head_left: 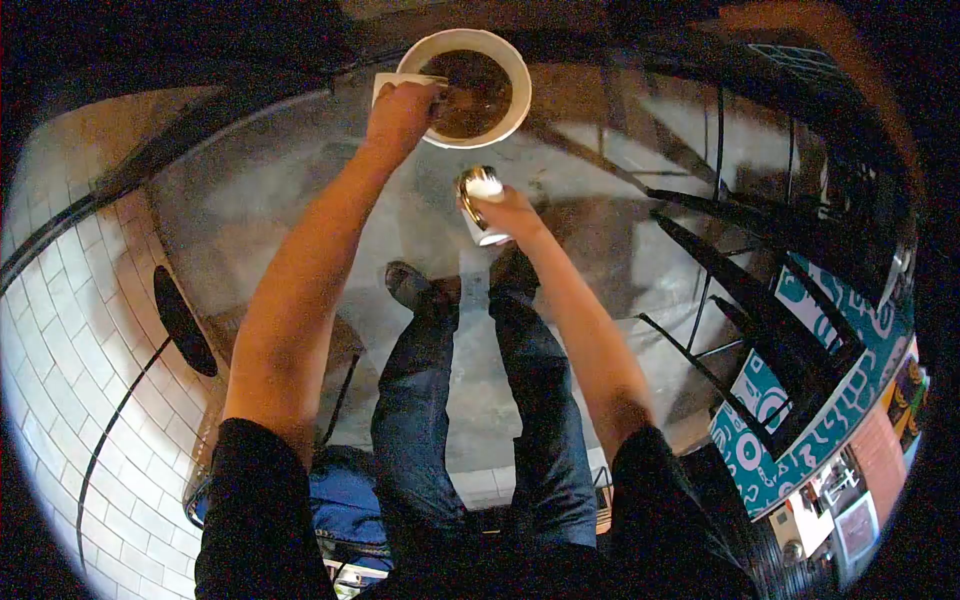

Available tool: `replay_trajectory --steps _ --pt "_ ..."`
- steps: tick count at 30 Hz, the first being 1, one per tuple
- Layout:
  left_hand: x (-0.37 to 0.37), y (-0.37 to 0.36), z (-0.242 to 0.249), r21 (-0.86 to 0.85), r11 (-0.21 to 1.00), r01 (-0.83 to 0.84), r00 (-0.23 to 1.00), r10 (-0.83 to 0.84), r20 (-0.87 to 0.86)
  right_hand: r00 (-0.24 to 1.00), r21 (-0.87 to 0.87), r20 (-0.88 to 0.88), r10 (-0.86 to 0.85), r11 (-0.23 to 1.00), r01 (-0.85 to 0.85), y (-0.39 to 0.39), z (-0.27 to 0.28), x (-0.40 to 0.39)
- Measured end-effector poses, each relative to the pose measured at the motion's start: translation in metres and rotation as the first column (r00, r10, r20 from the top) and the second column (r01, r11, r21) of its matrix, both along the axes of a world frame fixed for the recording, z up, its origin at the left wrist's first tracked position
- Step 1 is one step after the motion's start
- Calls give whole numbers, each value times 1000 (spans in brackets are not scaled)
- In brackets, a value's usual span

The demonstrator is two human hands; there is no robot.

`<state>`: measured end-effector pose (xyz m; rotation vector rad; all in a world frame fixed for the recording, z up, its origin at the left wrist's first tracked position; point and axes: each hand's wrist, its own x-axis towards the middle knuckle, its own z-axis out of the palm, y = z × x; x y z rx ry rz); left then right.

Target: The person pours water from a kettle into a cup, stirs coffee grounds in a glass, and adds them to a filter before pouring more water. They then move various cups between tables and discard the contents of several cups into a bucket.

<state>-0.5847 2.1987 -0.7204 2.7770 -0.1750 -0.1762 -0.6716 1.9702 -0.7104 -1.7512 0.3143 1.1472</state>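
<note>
A round white bowl [521, 92] holding dark brown liquid is at the top centre. At its left rim is my left hand [400, 118], its fingers closed on a pale, straight-edged piece [388, 80] that overlaps the rim; I cannot tell what kind of thing it is. My right hand [512, 212], lower and closer to me, is wrapped round a small white cylinder with a shiny gold-coloured rim [478, 188]. That cylinder is tilted, and its upper part is washed out by glare. Between the two hands there is a clear gap.
Below my hands are my legs and dark shoes [408, 285] over a grey floor [330, 130]. White brick tiles [80, 400] line the left side. Black metal legs and frames [700, 290] stand at right, near a teal patterned panel [750, 440]. A blue bag [345, 505] lies beside my left leg.
</note>
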Motion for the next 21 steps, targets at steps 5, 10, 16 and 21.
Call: replay_trajectory --steps 5,10,16,21 --pt "-4 -8 11 221 957 187 978 -203 53 995 138 -41 -92 986 96 -1 9 -37" --pt "-20 -14 20 357 917 175 896 -299 328 987 62 -152 -46 996 56 -9 31 -60" --pt "-44 -2 78 -371 903 -215 909 324 262 947 143 -184 -263 946 290 -24 93 -88" --pt "-153 28 208 -718 351 -600 742 580 -336 922 256 -85 -378 886 387 -24 212 -124"
